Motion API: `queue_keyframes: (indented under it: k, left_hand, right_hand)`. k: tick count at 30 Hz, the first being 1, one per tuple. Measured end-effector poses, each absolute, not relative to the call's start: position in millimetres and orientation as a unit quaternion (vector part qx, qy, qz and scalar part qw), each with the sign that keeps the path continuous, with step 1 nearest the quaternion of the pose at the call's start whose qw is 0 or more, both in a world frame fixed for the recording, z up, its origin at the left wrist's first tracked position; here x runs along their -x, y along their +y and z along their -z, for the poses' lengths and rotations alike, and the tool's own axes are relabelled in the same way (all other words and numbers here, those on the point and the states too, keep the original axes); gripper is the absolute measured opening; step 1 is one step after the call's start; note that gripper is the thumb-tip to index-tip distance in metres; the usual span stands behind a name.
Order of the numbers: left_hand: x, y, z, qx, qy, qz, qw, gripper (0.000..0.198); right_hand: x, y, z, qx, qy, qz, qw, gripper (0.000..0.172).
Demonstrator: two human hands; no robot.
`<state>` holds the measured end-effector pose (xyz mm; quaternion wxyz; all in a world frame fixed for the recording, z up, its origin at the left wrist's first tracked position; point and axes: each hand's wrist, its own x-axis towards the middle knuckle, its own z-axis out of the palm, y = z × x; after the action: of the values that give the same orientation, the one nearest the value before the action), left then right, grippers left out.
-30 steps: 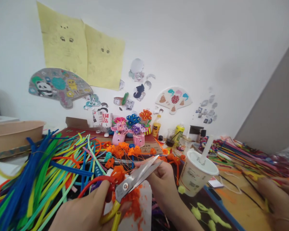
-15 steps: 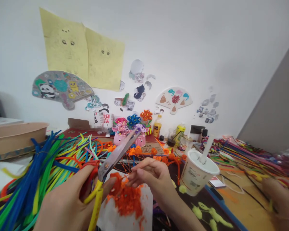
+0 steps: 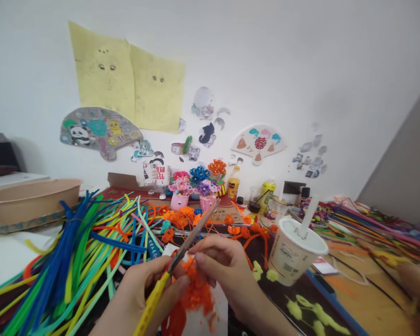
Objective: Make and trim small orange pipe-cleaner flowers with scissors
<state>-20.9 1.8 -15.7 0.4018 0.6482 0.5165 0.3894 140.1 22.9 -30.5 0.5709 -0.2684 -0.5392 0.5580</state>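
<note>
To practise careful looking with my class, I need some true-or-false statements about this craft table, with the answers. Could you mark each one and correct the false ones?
1. The left hand holds the scissors. True.
2. The lidded drink cup lies on its side. False: it stands upright, with a straw in its lid.
3. Orange fuzz lies on a white sheet near the hands. True.
4. The bundle of blue pipe cleaners is to the right of the drink cup. False: it is to the left of the cup.
5. A fan with a panda is on the wall, below yellow paper. True.
</note>
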Motion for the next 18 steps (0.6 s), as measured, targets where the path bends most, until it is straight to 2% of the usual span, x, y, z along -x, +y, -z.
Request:
queue_keyframes:
  k: [7, 13, 18]
  left_hand:
    - [27, 5, 9, -0.685, 0.511, -0.268, 0.444, 0.036]
    - [19, -4, 0, -0.673, 0.517, -0.296, 0.439, 0.031]
    - [19, -7, 7, -0.669, 0.510, -0.321, 0.434, 0.032]
  right_hand:
    - [-155, 26, 21, 0.285, -0.599, -0.428, 0.614, 0.006]
    - [-155, 21, 20, 0.284, -0.664, -0.257, 0.643, 0.005]
    - [-155, 20, 21, 0.278, -0.669, -0.226, 0.651, 0.005]
